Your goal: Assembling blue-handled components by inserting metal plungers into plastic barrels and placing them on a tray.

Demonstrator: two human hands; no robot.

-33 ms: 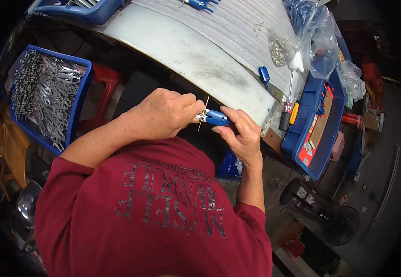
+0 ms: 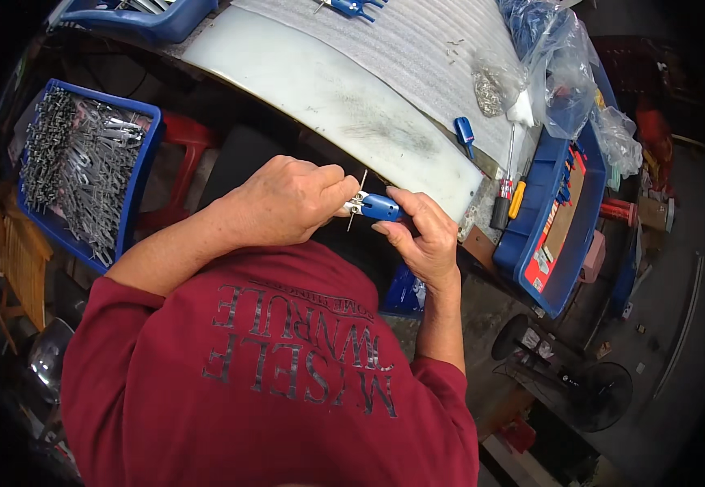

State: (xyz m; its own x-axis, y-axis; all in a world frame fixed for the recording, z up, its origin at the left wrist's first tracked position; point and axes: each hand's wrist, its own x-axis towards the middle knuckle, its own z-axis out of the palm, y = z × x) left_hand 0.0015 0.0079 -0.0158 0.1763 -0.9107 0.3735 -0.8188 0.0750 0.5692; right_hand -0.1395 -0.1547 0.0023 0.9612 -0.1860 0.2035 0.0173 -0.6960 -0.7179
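Just off the near edge of the table, both of my hands hold one small assembly. My left hand (image 2: 287, 199) is closed around its silvery metal part (image 2: 356, 204), most of which the fingers hide. Between thumb and fingers, my right hand (image 2: 427, 235) grips the blue plastic handle piece (image 2: 380, 208) at its right end. A thin metal pin (image 2: 363, 180) sticks out crosswise where metal and plastic meet. On the table, beyond my right hand, lies a similar blue piece (image 2: 464, 130).
At left stands a blue crate (image 2: 151, 154) full of metal parts, beside a red stool (image 2: 194, 134). Screwdrivers (image 2: 517, 199) lie at the table's right end, near another blue bin (image 2: 523, 235). Small pins (image 2: 489, 91) and plastic bags (image 2: 568, 89) lie farther back. A fan (image 2: 600, 396) stands lower right.
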